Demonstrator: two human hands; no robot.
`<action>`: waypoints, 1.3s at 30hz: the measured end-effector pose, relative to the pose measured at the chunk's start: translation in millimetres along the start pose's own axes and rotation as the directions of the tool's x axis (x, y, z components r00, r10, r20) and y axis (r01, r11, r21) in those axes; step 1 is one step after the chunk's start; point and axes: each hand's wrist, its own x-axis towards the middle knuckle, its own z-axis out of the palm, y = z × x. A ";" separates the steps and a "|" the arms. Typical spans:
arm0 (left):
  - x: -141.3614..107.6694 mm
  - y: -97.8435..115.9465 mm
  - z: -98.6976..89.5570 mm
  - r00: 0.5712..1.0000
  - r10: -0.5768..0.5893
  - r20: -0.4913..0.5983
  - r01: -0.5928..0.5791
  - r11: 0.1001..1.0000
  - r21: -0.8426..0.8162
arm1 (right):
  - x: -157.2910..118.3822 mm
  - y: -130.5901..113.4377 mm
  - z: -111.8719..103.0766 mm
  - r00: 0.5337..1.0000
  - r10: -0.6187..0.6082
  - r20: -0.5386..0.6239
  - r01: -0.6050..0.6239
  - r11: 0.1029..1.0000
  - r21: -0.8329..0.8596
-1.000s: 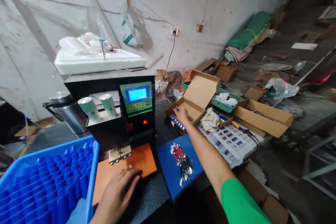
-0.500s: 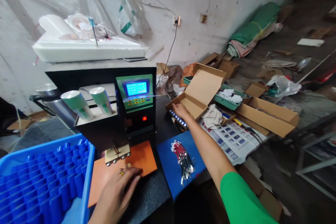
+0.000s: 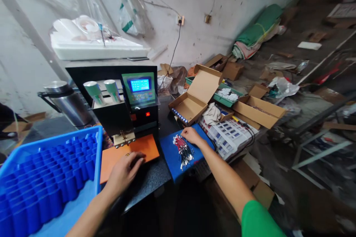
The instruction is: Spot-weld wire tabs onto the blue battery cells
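My left hand (image 3: 128, 166) rests on the orange board (image 3: 111, 160), just in front of the machine's metal head (image 3: 124, 139). Its fingers are curled and partly overlap, so what they hold, if anything, is hidden. My right hand (image 3: 190, 135) is at the top of a bundle of red and black wires with white connectors (image 3: 184, 150), which lies on a blue mat (image 3: 169, 155). The right fingers are bent together at the connectors; anything between them is too small to tell. Behind, small blue-and-white pieces (image 3: 179, 115) line the front edge of an open cardboard box (image 3: 194, 104).
A blue tray (image 3: 100, 144) of blue cylindrical pieces (image 3: 52, 189) stands at the left. The black machine (image 3: 144, 118) has a lit screen (image 3: 140, 84). A steel jug (image 3: 68, 102) is behind the tray. A green bin (image 3: 226, 100) and long carton (image 3: 258, 113) lie at the right.
My right hand has moved from the front edge of the cardboard box back towards me, to the wire bundle. My left hand stays at the orange board. The view has shifted somewhat.
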 end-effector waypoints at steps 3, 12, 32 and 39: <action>0.4 1.3 -0.6 1.000 -0.010 0.000 0.010 1.000 -0.007 | 6.2 -5.6 10.9 0.999 0.038 -0.008 -0.038 0.999 0.013; -0.9 4.3 -1.1 0.999 -0.049 0.006 0.049 0.999 -0.015 | 12.1 -7.3 29.4 0.984 0.144 -0.101 -0.124 0.974 0.187; -4.2 57.0 -2.8 0.981 -0.177 -0.073 0.145 0.935 -0.324 | -69.6 -113.8 -19.5 0.996 -0.074 -0.046 0.052 0.092 0.994; -17.8 86.9 7.9 0.972 -0.233 -0.008 0.180 0.771 -0.611 | -96.4 -150.1 23.5 0.971 -0.222 0.084 -0.078 0.038 0.996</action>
